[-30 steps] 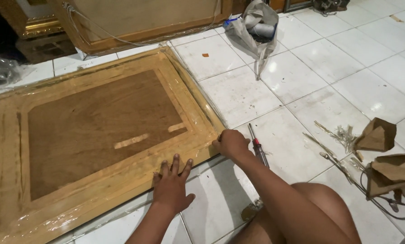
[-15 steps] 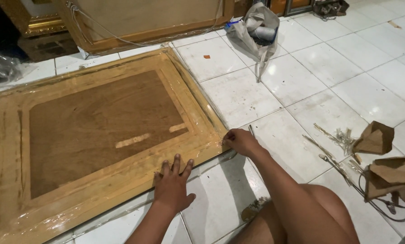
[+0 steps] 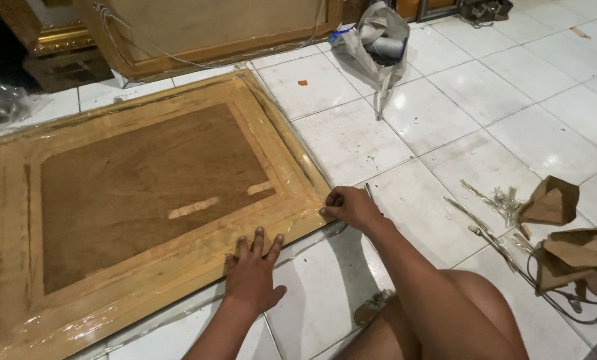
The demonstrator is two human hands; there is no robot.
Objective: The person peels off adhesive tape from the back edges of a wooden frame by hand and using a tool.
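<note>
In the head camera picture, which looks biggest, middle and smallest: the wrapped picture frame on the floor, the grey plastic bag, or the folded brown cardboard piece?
1. Wrapped picture frame, by far largest.
2. Grey plastic bag.
3. Folded brown cardboard piece, smallest, though it lies nearer the camera than the bag.

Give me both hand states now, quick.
Left hand: open, fingers spread flat on the plastic-wrapped frame edge.
Right hand: closed at the frame's corner, gripping a thin tool; what kind cannot be told.

Plastic-wrapped wooden frame (image 3: 145, 200) flat on floor
</note>
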